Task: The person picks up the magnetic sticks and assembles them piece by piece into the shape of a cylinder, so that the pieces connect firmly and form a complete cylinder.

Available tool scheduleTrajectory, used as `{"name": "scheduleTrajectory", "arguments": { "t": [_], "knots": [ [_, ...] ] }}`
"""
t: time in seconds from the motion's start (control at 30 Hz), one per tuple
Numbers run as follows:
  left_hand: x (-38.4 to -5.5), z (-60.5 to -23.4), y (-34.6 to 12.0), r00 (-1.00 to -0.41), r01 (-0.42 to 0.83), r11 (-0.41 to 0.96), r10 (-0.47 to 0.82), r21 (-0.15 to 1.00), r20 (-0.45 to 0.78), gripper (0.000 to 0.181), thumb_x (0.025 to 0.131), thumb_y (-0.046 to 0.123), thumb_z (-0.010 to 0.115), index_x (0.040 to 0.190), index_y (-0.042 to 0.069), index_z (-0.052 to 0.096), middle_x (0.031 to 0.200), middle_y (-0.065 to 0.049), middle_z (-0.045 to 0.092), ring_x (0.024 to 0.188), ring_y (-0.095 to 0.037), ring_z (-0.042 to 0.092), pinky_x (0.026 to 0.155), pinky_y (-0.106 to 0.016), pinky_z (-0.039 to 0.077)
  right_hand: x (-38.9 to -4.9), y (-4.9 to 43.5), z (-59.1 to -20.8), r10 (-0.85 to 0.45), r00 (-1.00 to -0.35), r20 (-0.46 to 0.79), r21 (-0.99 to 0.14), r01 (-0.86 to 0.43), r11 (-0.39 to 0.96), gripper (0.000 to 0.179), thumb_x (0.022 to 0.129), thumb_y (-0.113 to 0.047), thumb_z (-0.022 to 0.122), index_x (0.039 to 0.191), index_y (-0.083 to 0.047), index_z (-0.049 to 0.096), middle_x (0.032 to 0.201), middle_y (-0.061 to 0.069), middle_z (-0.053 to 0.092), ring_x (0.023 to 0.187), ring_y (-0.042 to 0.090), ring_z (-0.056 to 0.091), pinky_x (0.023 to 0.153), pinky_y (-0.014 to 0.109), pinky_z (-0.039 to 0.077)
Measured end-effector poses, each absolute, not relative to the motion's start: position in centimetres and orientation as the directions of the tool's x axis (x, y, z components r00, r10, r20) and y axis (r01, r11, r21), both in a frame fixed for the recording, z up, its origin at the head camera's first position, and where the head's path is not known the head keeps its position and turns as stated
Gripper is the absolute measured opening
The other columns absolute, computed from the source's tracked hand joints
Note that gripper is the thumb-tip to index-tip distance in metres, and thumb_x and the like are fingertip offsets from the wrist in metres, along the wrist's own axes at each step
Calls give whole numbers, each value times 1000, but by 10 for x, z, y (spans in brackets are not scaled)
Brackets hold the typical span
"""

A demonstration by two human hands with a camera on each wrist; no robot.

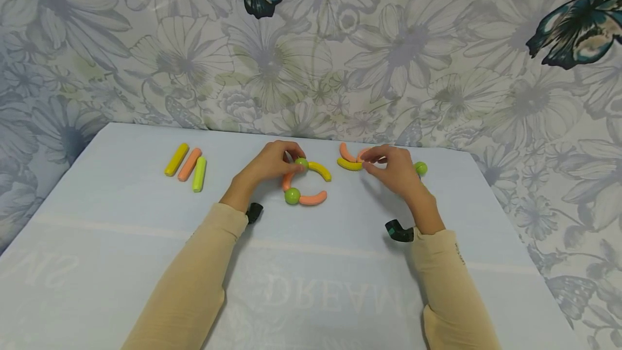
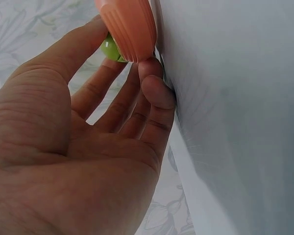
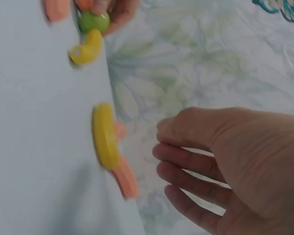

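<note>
My left hand (image 1: 272, 162) pinches a green ball (image 1: 302, 163) with thumb and fingers. A curved yellow piece (image 1: 320, 170) extends from this ball to the right. A curved orange piece (image 1: 286, 181) runs down from it to a second green ball (image 1: 292, 195), which adjoins another orange piece (image 1: 313, 199), forming a partial ring. In the right wrist view, my right hand (image 3: 225, 166) has its fingers loosely bent with nothing visible between them. It hovers near a loose curved yellow piece (image 3: 105, 137) and two orange pieces, one of them ribbed (image 3: 126, 178), without touching them.
On the left of the white table (image 1: 146, 253) lie straight sticks: yellow (image 1: 176, 159), orange (image 1: 189, 164) and light green (image 1: 199, 174). Green balls (image 1: 420, 168) sit behind my right hand, partly hidden. A flower-patterned wall (image 1: 291, 69) rises behind the table's far edge.
</note>
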State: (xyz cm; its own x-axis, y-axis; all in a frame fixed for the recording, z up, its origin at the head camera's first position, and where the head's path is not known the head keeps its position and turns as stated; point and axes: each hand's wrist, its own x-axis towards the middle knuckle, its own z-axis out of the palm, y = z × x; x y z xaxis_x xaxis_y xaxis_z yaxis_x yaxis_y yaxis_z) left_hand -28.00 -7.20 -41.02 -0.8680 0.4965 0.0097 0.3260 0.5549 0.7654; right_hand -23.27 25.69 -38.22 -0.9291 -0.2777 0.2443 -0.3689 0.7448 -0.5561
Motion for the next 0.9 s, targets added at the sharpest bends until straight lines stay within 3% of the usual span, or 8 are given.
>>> {"name": "scheduleTrajectory", "arguments": {
  "t": [0.2, 0.4, 0.57, 0.9],
  "knots": [
    [-279, -409, -71, -872, 314, 563, 489, 764, -2, 26, 93, 21, 81, 116, 10, 74, 112, -9, 71, 84, -22, 61, 74, -32, 48, -232, 294, -374, -29, -953, 300, -574, -205, 792, 23, 98, -12, 73, 118, 0, 76, 117, 22, 75, 111, 39, 68, 100, 54, 54],
    [-278, -409, -71, -875, 308, 569, 484, 762, -7, 26, 94, 22, 81, 116, 11, 74, 112, -9, 71, 85, -23, 61, 75, -32, 48, -226, 324, -371, 245, -947, 210, -611, 68, 789, 35, 102, -17, 69, 133, -2, 71, 131, 26, 69, 128, 45, 56, 111, 60, 41],
    [-278, -410, -71, -877, 304, 568, 481, 765, -9, 26, 94, 23, 81, 116, 11, 75, 112, -8, 71, 86, -24, 61, 75, -33, 49, -226, 336, -374, 301, -941, 152, -603, 153, 783, 41, 102, -19, 67, 138, 0, 66, 140, 26, 64, 132, 45, 55, 115, 60, 38],
    [-279, -410, -71, -874, 313, 567, 486, 762, -3, 28, 93, 21, 82, 117, 10, 74, 113, -10, 71, 87, -24, 62, 76, -32, 48, -229, 340, -392, 315, -949, 3, -611, 248, 752, 40, 103, -14, 64, 139, 5, 63, 138, 30, 63, 135, 51, 45, 111, 60, 41]
  ]
}}
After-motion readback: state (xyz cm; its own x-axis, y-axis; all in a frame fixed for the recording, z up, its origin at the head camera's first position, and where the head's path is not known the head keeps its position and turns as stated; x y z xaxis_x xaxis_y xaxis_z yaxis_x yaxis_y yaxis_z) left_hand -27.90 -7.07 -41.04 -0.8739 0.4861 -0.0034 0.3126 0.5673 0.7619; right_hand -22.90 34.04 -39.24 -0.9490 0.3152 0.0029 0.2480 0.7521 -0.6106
